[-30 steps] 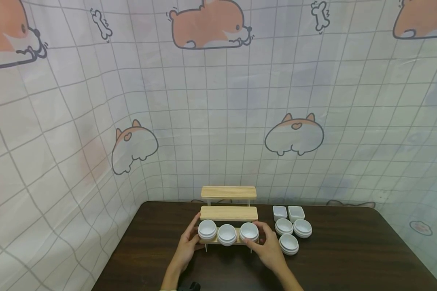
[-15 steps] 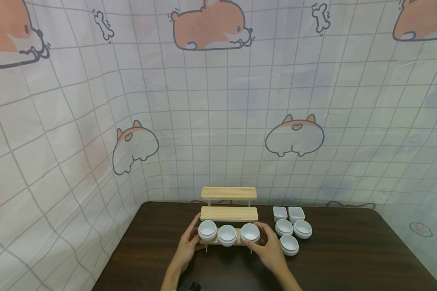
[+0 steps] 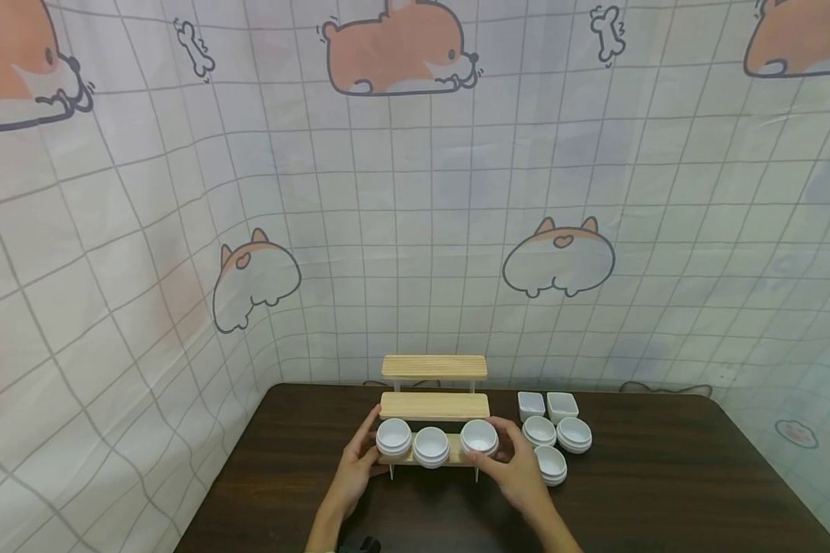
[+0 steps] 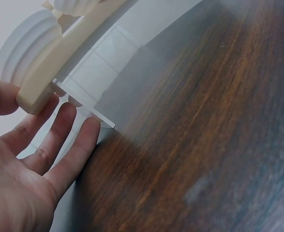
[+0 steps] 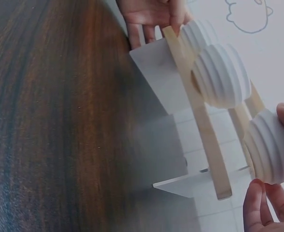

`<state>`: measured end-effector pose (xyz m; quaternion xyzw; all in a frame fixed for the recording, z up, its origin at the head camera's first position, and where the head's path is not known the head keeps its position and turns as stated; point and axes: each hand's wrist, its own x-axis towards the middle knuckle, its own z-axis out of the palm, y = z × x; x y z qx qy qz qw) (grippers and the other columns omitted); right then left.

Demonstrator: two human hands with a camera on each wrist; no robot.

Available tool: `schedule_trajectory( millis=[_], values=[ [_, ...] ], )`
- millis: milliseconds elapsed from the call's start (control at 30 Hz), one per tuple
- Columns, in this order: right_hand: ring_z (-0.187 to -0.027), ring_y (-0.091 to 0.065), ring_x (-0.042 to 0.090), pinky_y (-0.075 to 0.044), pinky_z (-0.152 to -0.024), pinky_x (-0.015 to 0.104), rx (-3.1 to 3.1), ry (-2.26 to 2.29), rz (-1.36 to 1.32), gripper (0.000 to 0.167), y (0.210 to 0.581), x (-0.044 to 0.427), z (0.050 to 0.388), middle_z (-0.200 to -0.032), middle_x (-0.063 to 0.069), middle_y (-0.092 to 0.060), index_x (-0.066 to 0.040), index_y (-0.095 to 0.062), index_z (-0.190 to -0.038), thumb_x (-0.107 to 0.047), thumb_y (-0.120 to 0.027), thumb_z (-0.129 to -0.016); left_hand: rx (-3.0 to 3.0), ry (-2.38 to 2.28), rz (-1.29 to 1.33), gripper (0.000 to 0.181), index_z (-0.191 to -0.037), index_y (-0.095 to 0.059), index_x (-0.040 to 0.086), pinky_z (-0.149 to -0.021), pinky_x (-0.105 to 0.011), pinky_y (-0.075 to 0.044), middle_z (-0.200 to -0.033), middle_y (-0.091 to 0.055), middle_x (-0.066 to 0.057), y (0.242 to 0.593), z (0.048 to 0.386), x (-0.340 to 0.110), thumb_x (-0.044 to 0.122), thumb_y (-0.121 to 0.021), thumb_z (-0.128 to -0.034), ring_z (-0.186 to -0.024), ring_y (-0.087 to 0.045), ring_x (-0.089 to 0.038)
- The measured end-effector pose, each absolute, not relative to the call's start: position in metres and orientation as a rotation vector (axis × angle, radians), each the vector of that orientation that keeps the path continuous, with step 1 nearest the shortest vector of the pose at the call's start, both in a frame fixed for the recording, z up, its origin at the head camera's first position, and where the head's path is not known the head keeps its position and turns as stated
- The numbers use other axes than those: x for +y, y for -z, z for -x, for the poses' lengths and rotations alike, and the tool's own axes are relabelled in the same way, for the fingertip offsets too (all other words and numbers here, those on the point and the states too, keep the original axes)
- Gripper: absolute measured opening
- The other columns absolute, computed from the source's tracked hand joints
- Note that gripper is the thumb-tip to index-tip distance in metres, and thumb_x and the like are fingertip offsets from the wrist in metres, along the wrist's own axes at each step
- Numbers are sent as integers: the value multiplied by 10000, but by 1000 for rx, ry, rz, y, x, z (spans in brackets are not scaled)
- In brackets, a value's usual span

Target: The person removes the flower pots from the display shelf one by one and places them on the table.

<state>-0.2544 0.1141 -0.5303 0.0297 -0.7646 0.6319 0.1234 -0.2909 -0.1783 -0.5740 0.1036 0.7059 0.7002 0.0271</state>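
A tiered stand with pale wooden shelves point(image 3: 434, 405) carries three round white bowls on its lowest shelf. My left hand point(image 3: 351, 470) grips that shelf's left end; in the left wrist view the thumb lies at the wooden edge point(image 4: 40, 90) and the fingers point(image 4: 86, 140) reach beneath, beside a clear support. My right hand point(image 3: 519, 471) holds the rightmost bowl point(image 3: 479, 438) between thumb and fingers, at the shelf's right end. The middle bowl point(image 3: 431, 447) and the left bowl point(image 3: 393, 437) stand untouched by the right hand. In the right wrist view the held bowl point(image 5: 270, 147) shows ridged sides.
Right of the stand on the dark table point(image 3: 664, 468) are two square white dishes, one of them at the back point(image 3: 562, 405), and three round white bowls, the nearest point(image 3: 550, 464) close to my right hand. A patterned curtain point(image 3: 415, 192) hangs behind the table.
My right hand and the rightmost bowl have shifted slightly to the right, widening the gap from the middle bowl. My left hand has stayed at the shelf's left end.
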Motion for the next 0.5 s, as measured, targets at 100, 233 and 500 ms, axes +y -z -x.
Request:
schedule_trajectory(
  millis=[100,233,500],
  values=[
    [-961,-586,92,-506,-798,213,-2214,-1877,-96,580,529,116,254,-1148,121,-677,-87,-642,-1278,-67,-889,-754,2186,-2163,-320,678,-1629,-270,328,-912,-455,-588,-1384,-528,-210,574,291,-179,49,-482,-1048,-1100,-626,-169],
    [-964,-602,99,-520,-803,211,-2197,-1919,-93,594,526,118,253,-1174,139,-668,-76,-636,-1291,-46,-884,-752,2198,-2154,-331,667,-1628,-267,338,-912,-459,-590,-1386,-529,-208,576,291,-179,66,-480,-1058,-1110,-626,-177],
    [-928,-625,110,-537,-792,208,-2179,-1962,-80,611,521,121,250,-1153,165,-661,-68,-638,-1303,-27,-883,-745,2204,-2141,-329,664,-1615,-285,375,-926,-469,-584,-1403,-519,-221,578,293,-179,74,-487,-1059,-1146,-612,-236]
  ],
)
